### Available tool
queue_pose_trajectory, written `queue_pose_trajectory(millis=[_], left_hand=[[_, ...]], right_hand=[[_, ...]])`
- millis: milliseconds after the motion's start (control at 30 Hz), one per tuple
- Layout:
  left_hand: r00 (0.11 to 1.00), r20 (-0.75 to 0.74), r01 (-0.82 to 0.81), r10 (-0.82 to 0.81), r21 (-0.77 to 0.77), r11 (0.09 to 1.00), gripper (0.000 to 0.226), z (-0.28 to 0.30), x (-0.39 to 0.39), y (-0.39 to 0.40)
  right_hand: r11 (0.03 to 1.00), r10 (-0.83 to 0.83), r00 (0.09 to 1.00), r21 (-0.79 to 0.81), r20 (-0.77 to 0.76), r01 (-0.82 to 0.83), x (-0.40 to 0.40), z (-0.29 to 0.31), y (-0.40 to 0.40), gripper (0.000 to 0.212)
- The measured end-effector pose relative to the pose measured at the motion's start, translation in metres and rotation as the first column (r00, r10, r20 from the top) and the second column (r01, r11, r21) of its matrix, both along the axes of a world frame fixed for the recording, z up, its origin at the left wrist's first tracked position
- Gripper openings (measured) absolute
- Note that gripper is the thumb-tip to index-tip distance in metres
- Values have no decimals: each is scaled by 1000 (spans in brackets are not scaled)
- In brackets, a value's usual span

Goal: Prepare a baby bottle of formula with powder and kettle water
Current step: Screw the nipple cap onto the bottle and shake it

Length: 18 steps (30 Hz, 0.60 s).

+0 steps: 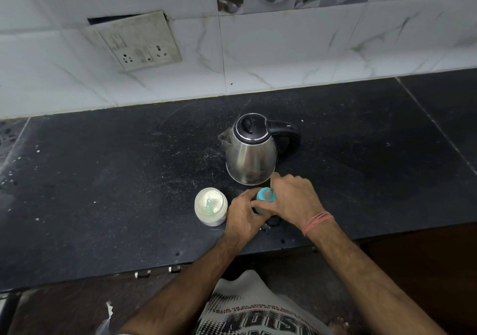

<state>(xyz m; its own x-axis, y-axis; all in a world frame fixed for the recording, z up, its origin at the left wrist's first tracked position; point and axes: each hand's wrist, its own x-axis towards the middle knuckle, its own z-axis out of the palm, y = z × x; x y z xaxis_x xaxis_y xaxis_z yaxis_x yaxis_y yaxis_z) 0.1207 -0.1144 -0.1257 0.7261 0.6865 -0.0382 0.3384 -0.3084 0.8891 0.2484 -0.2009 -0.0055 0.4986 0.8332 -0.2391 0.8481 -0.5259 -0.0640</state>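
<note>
Two hands: both mine, both on the small baby bottle with the teal screw collar and clear teat [265, 196], which stands on the black speckled stone counter [103, 180].
Left hand [242, 214]: fingers curled round the bottle body from the left, holding it steady.
Right hand [294, 199]: fingers curled over the teal collar from the right; pink thread band on that wrist.
Bottle position: just in front of the stainless steel electric kettle with black lid and handle [251, 151], near the counter's front edge.
Powder: open round white plastic tub of white formula powder [211, 207] with a pale scoop in it, just left of my left hand.
Kettle: lid closed, spout to the left, off any base I can see.
Step, my read: working the collar, unscrewing or tightening; can't tell which, bottle contents hidden by my hands.
Next move needs: left grip firm so the bottle doesn't spin; twist with the right; keep it upright, clear of the kettle.
</note>
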Motion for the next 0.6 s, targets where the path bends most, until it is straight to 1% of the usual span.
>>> queue_pose_trajectory(millis=[67, 133, 200, 267, 300, 367, 433, 533, 600], left_hand=[[1000, -13, -8, 8, -16, 1000, 60, -1, -1, 0], [1000, -25, 6, -6, -24, 1000, 66, -1, -2, 0], [1000, -15, 23, -23, -21, 1000, 71, 1, -1, -1], [1000, -17, 11, -11, -8, 1000, 69, 3, -1, -1], [1000, -23, 1, -1, -3, 1000, 65, 5, -1, -1], [1000, -25, -19, 19, -15, 1000, 58, 7, -1, -3], [1000, -16, -23, 22, -19, 1000, 56, 11, -1, -6], [1000, -2, -10, 10, -7, 1000, 43, 12, -1, -4], [1000, 0, 11, -11, -13, 1000, 41, 13, -3, -4]], right_hand=[[1000, -9, 1000, -11, -17, 9, 2, 2, -4, 83], [1000, -6, 998, 6, -67, 7, 5, 5, -8, 74], [995, 1, 984, 96, -176, 16, 8, 6, -12, 62], [984, 55, 953, 178, -298, -1, 7, 7, -15, 68], [979, 93, 938, 203, -335, -25, 5, 7, -16, 68], [970, 133, 931, 235, -341, -52, -1, 2, -17, 55], [964, 97, 946, 265, -308, -12, -7, -4, -17, 43], [943, -19, 956, 313, -294, 115, -14, -13, -11, 40], [922, -80, 949, 339, -306, 187, -20, -21, -8, 39]])
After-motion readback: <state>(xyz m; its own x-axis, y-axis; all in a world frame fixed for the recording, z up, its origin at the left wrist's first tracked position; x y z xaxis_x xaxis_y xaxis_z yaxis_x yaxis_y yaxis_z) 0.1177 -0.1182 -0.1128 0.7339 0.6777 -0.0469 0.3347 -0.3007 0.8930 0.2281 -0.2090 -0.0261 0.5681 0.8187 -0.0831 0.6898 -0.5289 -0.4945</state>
